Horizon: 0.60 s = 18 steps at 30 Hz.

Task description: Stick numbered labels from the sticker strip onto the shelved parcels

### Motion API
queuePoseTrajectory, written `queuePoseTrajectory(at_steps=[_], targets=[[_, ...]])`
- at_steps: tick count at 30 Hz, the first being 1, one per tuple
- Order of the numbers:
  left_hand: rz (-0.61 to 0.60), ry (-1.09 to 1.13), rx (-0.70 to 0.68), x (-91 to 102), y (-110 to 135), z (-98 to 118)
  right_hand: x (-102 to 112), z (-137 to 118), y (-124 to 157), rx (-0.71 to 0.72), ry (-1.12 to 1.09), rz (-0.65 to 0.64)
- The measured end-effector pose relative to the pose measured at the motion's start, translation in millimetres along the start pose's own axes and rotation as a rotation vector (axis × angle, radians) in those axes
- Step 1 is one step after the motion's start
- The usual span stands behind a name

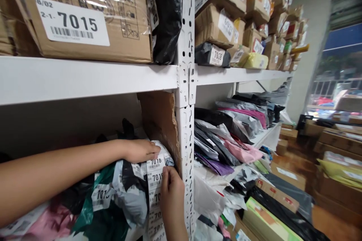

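Observation:
My left hand (140,150) reaches in from the left and rests closed on top of a grey mailer bag (158,158) standing on the lower shelf. My right hand (172,196) comes up from below, its fingers pinching the edge of the white numbered labels (155,175) on a row of upright bags. The labels read 7016 and similar numbers. A green bag (102,184) and a pink bag (48,222) lie to the left of them. A torn cardboard sheet (160,120) stands just behind the bags.
A white metal upright (185,120) divides the shelving right beside my hands. A carton labelled 7015 (85,15) sits on the white shelf board (85,77) above. More mailer bags (226,139) fill the right bay. Cartons (336,139) are stacked on the floor at right.

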State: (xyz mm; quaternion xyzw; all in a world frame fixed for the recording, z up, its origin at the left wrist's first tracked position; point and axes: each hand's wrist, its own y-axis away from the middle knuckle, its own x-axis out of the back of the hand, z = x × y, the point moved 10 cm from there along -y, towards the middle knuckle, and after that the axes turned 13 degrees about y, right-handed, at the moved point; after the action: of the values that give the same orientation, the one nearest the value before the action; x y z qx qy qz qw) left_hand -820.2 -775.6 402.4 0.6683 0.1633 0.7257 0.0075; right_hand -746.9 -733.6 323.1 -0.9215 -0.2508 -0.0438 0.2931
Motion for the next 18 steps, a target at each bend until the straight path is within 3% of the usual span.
queuePoseTrajectory(at_steps=[7,11,14,18], targets=[[-0.012,-0.04,0.02,1.2,-4.3,4.2,6.1,2.8,7.0,-0.008,0.039,0.021],[0.009,-0.092,0.067,0.2,-7.0,2.5,-0.6,14.0,4.2,-0.102,0.005,-0.079],[0.0,-0.134,0.066,-3.0,-8.0,4.2,0.7,23.1,1.7,-0.187,-0.038,-0.074],[-0.01,-0.179,0.066,-4.7,-10.1,6.6,-7.6,40.3,13.3,-0.337,-0.239,-0.168]])
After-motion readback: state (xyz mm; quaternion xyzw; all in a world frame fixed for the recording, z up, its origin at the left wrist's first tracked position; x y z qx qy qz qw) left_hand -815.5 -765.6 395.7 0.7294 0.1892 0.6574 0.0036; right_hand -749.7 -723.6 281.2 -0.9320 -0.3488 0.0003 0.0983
